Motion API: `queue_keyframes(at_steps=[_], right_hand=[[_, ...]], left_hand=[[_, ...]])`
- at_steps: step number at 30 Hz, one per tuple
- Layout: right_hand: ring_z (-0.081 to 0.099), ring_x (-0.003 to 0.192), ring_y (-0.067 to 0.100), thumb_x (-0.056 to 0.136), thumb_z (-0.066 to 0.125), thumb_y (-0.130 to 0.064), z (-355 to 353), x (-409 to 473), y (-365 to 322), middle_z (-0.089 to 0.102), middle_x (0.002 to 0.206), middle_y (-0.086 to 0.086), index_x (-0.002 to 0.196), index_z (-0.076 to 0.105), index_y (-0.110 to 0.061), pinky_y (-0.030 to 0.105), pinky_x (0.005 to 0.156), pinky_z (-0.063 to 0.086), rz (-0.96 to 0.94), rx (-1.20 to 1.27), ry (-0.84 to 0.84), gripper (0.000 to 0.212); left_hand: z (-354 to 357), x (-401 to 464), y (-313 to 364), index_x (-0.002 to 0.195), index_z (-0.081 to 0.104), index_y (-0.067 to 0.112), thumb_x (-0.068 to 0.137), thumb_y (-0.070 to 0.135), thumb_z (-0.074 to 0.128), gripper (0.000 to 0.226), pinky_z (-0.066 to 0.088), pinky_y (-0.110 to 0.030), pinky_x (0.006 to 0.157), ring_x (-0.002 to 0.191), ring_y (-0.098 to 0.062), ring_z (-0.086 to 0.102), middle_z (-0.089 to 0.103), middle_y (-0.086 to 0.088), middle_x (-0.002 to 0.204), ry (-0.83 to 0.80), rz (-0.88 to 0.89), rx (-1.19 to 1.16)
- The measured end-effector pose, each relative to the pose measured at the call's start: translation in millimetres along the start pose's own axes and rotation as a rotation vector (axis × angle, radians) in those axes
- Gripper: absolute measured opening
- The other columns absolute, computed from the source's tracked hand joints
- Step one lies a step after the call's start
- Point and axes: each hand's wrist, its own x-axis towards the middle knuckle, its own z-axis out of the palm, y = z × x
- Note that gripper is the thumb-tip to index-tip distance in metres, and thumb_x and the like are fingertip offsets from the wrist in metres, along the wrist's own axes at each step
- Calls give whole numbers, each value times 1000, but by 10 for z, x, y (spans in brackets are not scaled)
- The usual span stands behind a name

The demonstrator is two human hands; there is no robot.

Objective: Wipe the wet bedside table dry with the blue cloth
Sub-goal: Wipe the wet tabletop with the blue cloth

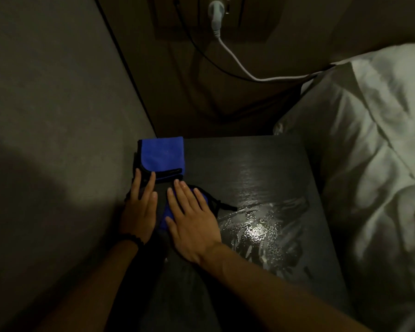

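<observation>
A dark bedside table (268,159) fills the middle of the view, with a shiny wet patch (259,231) on its near right half. A folded blue cloth (162,155) with black edging lies at the table's far left corner. My left hand (139,209) rests flat with its fingertips on that cloth's near edge. A second blue cloth (203,197) lies just left of the wet patch, mostly hidden under my right hand (192,221), which presses flat on it with fingers spread.
A grey wall (58,116) runs close along the table's left side. A bed with a white pillow and duvet (369,152) borders the right side. Behind the table, a white plug and cable (216,20) and a black cable hang from a wall socket.
</observation>
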Motion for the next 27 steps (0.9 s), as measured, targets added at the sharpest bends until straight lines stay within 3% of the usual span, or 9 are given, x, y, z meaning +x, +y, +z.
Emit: queue_keyframes(at_steps=[2, 5, 8, 10, 12, 14, 19, 23, 27], right_hand=[[-11, 156, 21, 105, 13, -47, -52, -18, 130, -6, 169, 10, 160, 2, -14, 45, 127, 1, -6, -12, -10, 64], [-13, 156, 19, 104, 11, -46, -132, -73, 303, -5, 170, 8, 161, 2, -15, 43, 126, -5, -18, -43, -28, 65], [-17, 155, 18, 103, 9, -45, -208, -139, 462, -10, 171, 6, 162, 1, -16, 42, 126, -7, -38, -60, -48, 67], [-16, 156, 18, 101, 8, -44, -268, -183, 569, -9, 171, 6, 163, 2, -16, 42, 126, -6, -36, -69, -50, 68], [-15, 156, 18, 101, 9, -42, -324, -227, 692, -8, 171, 6, 163, 2, -15, 42, 127, -5, -26, -84, -44, 68], [-16, 156, 17, 102, 9, -42, -366, -267, 823, -11, 170, 5, 163, -1, -16, 41, 127, -6, -15, -102, -53, 67], [-20, 154, 15, 103, 8, -45, -418, -324, 1064, -14, 170, 3, 162, -4, -20, 37, 123, -16, 29, -137, -51, 66], [-18, 155, 16, 104, 11, -46, -400, -345, 1159, -11, 170, 4, 162, -3, -20, 39, 125, -9, 45, -153, -49, 66], [-17, 155, 15, 104, 13, -47, -366, -342, 1178, -9, 170, 4, 162, -2, -20, 38, 124, -13, 56, -163, -29, 66]], left_hand=[[17, -4, -25, 149, 17, 35, 99, 38, 22, 50, 17, -30, 103, 134, -6, 9, 4, -1, 160, 30, 41, 58], [26, -24, -35, 149, 23, 32, 99, 37, 23, 50, 22, -31, 101, 132, 1, 5, 8, -2, 160, 55, 50, 60], [17, -36, -15, 148, 26, 31, 101, 26, 34, 48, 44, -39, 88, 130, -15, 27, 10, -3, 159, 60, 31, 53], [2, -27, -8, 148, 24, 35, 102, 25, 34, 49, 47, -33, 75, 123, -18, 35, 8, 0, 160, 34, 11, 35], [0, -22, -19, 148, 21, 39, 102, 27, 32, 49, 38, -16, 58, 102, -8, 43, 5, 4, 160, 10, 5, 14], [9, -26, -41, 148, 18, 40, 102, 28, 31, 49, 29, -12, 48, 80, 0, 39, 4, 5, 159, -11, -3, 12], [-10, -36, -12, 148, 19, 37, 100, 32, 30, 50, 27, -14, 44, 58, -2, 39, 6, -1, 160, -21, 3, 40], [-25, -49, 36, 147, 12, 40, 100, 35, 28, 49, 27, -14, 43, 54, -4, 40, 7, -3, 160, -24, -19, 71], [-21, -54, 29, 148, 10, 37, 100, 35, 30, 52, 25, -13, 45, 57, -3, 38, 3, -2, 160, -19, -2, 133]])
